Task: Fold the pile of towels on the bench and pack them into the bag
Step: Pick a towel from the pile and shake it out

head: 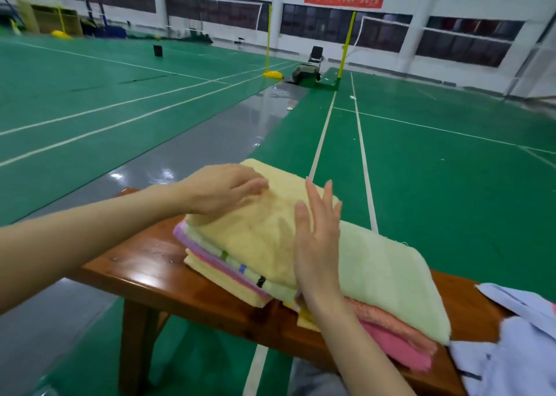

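Note:
A folded pale yellow towel (258,239) lies on top of a stack of folded towels (216,266) on the wooden bench (144,263). My left hand (222,191) rests flat on its far left part, fingers apart. My right hand (316,233) stands on edge along its right side, fingers spread, holding nothing. To the right, a light green towel (388,275) covers pink and orange towels (400,341). A pale lilac bag (511,350) sits at the bench's right end, partly cut off by the frame.
The bench stands on a green sports court with white lines and a grey strip (210,130). Far off are yellow net posts (346,43), a dark chair (316,55) and a dark bag (304,75) on the floor.

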Motion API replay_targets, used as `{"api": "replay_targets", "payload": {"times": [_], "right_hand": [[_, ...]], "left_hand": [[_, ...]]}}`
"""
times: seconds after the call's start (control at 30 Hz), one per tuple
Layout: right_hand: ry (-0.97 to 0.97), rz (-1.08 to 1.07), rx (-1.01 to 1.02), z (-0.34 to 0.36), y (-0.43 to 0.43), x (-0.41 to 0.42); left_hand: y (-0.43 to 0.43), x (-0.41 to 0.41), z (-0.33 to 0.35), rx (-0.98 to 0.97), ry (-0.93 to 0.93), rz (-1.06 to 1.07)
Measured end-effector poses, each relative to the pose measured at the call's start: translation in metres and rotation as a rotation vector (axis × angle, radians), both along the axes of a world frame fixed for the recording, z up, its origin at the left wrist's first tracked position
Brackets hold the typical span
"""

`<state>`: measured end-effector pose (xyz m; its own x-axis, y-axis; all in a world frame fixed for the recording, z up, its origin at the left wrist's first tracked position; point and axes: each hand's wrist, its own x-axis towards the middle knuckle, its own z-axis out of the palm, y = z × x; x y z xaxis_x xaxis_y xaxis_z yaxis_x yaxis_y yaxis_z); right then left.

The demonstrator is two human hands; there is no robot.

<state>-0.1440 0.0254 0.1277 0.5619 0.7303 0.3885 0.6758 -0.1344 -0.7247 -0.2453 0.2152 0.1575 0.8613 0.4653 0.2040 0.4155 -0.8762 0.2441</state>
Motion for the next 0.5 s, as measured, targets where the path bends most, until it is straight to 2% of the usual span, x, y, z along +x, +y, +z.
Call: {"api": "replay_targets", "payload": {"times": [0.07, 0.17, 0.23, 0.33, 0.5], "right_hand": [[0.067, -0.006, -0.177, 0.009, 0.024, 0.010], [0.095, -0.078, -0.336, 0.007, 0.046, 0.024], [0.124, -0.083, -0.329, 0.006, 0.054, 0.035], [0.179, -0.114, -0.323, 0.005, 0.063, 0.050], [0.109, -0.116, -0.342, -0.010, 0.077, 0.061]], "left_hand": [[-0.028, 0.027, 0.002, -0.058, -0.015, 0.109], [-0.048, 0.053, -0.018, -0.001, 0.167, 0.235], [-0.038, 0.057, -0.021, -0.024, 0.177, 0.314], [-0.030, 0.066, -0.021, -0.093, 0.124, 0.306], [-0.010, 0.074, -0.030, -0.172, 0.169, 0.305]]}}
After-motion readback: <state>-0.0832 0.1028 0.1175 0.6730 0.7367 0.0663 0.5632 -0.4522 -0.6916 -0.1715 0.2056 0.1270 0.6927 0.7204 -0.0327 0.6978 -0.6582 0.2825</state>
